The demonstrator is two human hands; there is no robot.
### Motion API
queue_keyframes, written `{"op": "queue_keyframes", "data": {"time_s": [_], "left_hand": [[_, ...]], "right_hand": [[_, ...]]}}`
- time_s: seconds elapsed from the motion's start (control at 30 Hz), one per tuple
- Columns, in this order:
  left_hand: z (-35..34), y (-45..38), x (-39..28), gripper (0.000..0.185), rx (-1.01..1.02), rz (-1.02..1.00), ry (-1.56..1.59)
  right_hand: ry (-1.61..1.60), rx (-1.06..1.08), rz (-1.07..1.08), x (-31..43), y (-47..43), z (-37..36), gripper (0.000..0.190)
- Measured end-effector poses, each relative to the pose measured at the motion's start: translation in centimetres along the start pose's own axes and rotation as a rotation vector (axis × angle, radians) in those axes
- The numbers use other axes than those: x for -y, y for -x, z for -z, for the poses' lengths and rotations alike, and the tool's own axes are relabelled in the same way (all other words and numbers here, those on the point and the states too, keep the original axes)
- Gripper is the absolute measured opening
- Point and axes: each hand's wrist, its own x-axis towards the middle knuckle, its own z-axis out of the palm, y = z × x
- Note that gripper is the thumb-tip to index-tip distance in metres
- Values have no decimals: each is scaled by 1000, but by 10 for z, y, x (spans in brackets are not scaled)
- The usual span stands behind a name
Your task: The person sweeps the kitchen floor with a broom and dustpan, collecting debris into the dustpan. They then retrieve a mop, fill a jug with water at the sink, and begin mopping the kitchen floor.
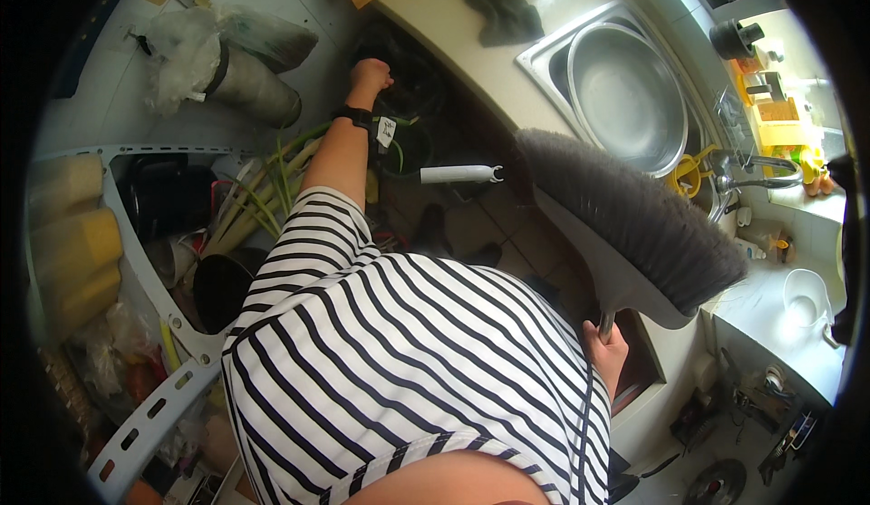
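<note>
In my right hand [607, 350] is the metal handle of a broom [622, 233], gripped just below its grey head. The dark bristles point up and lean over the counter edge beside the sink. My left hand [372, 75], with a black band on the wrist, reaches forward with curled fingers over a dark plastic bag or bin [411, 83] in the shadowed corner. Whether the fingers hold part of it is unclear. Between the two arms a white plastic tube [459, 174] with a notched end shows above the dark tiled floor [499, 216].
A metal basin [629, 90] sits in the sink at right, and a dark cloth [501, 8] lies on the counter [442, 8]. At left, a metal shelf [146, 260] holds leeks [255, 212] and pots. Bags [251, 87] hang on the wall. A gas stove [714, 484] is at lower right.
</note>
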Motion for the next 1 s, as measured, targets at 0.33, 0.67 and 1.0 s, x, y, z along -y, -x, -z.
{"op": "queue_keyframes", "data": {"time_s": [0.33,0.67,1.0], "left_hand": [[4,84,-45,33,-33,-529,-268],[-38,264,-124,31,671,-616,60],[-78,313,-144,69,999,-704,-137]], "right_hand": [[-8,31,46,-10,-5,2,34],[-72,126,33,-32,-6,15,31],[-91,292,-165,-51,-6,44,30]]}}
